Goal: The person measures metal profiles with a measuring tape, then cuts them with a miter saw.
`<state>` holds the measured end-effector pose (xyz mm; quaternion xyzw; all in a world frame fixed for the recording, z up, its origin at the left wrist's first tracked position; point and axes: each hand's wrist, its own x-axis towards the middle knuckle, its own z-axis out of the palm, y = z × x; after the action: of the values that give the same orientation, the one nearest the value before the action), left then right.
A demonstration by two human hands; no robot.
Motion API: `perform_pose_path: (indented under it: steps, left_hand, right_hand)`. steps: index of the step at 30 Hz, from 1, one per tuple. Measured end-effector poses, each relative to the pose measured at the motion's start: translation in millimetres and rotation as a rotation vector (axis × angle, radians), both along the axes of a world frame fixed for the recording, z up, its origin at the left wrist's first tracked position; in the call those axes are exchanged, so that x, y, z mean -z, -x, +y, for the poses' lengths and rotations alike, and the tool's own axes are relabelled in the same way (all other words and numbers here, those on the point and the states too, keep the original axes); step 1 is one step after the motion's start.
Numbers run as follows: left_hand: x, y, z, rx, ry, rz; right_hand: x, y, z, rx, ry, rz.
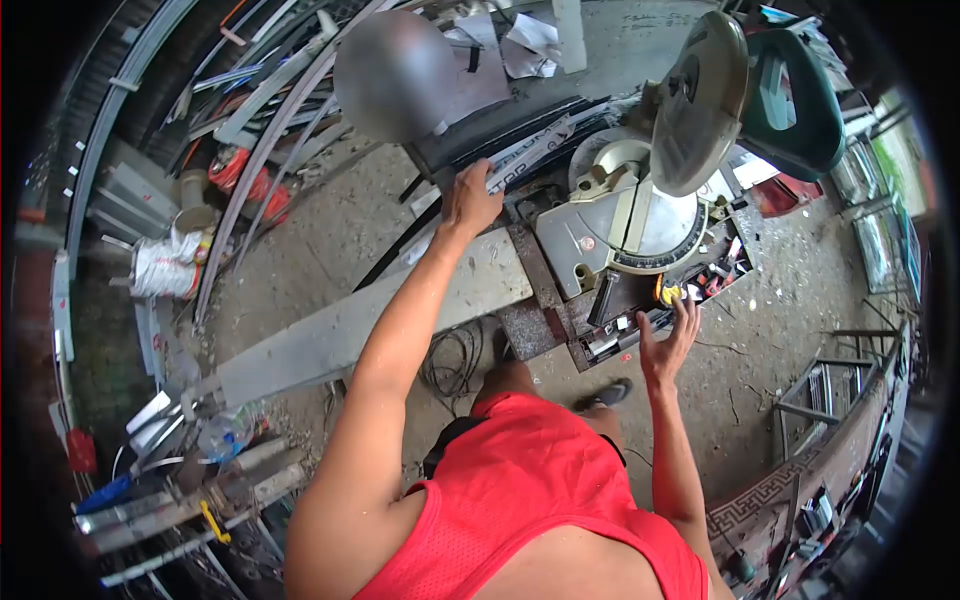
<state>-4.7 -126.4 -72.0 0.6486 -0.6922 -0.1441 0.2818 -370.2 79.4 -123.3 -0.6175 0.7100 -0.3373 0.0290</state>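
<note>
My left hand (472,203) is closed, its fingers curled at the near end of a pale strip (535,150) printed with large letters; what lies inside the fingers is hidden. To its right stands a miter saw (580,235) with a round blade guard (702,105) and a green housing (795,105), the head raised over a round turntable. Thumb and fingers apart, my right hand (668,345) is at the front edge of the saw's stand. Its fingertips are right at a yellow tape measure (670,292), among small tools and parts.
A long grey metal beam (380,315) extends left from the stand. Long profiles and scrap (270,110) crowd the far left, beside a white sack (170,265). A coiled cable (450,365) lies on the floor below the beam. At right is a metal frame (825,400).
</note>
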Motion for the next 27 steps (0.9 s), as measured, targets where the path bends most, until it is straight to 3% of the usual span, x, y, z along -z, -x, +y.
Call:
perform_pose_path:
  steps: [3, 5, 9, 11, 13, 14, 15, 17, 19, 21, 23, 24, 25, 27]
  left_hand:
    - [45.2, 14.2, -61.5, 0.076, 0.041, -0.036]
    - [56.3, 18.0, -81.8, 0.043, -0.204, -0.219]
    - [51.2, 2.7, -97.5, 0.023, -0.184, -0.204]
    - [22.4, -19.8, -91.0, 0.043, -0.177, -0.219]
    - [-12.8, -46.1, -57.0, 0.092, -0.256, -0.030]
    - [-11.3, -60.9, -40.6, 0.045, -0.421, 0.333]
    - [-18.6, -68.3, -21.1, 0.020, -0.429, 0.320]
    - [-40.0, -63.7, 23.9, -0.067, -0.526, 0.758]
    - [-38.9, -53.0, 61.2, -0.106, -0.480, 1.011]
    - [-30.3, -38.3, 89.7, -0.173, -0.395, 1.165]
    - [-53.3, -15.9, 118.0, -0.232, -0.313, 1.157]
    - [-56.2, -16.2, 126.4, -0.230, -0.311, 0.967]
    - [-56.1, -22.5, 131.6, -0.234, -0.312, 0.973]
    - [-58.4, -48.5, 135.9, -0.176, -0.034, 0.434]
  right_hand:
    - [-25.5, -27.1, 28.0, -0.018, 0.002, -0.112]
    - [-40.3, -46.3, 36.2, -0.066, 0.001, -0.239]
    - [-72.9, -86.1, 27.8, -0.160, -0.025, -0.371]
    - [-81.0, -103.4, 17.8, -0.229, -0.081, -0.518]
    - [-93.4, -125.6, 4.0, -0.284, -0.250, -0.622]
    - [-89.0, -140.9, -4.4, -0.313, -0.330, -0.841]
    - [-95.3, -156.0, -16.6, -0.346, -0.436, -0.998]
    - [-76.4, -183.5, -46.0, -0.476, -0.464, -1.081]
    - [-100.6, -203.1, -69.9, -0.429, -0.735, -1.389]
    - [-116.0, -212.0, -78.2, -0.489, -0.761, -1.324]
    - [-128.6, -209.5, -76.3, -0.636, -0.792, -1.265]
    - [-125.9, -203.1, -77.8, -0.659, -0.864, -1.259]
    - [-119.5, -194.4, -76.1, -0.658, -0.869, -1.253]
    - [-102.4, -173.7, -73.7, -0.614, -0.750, -0.924]
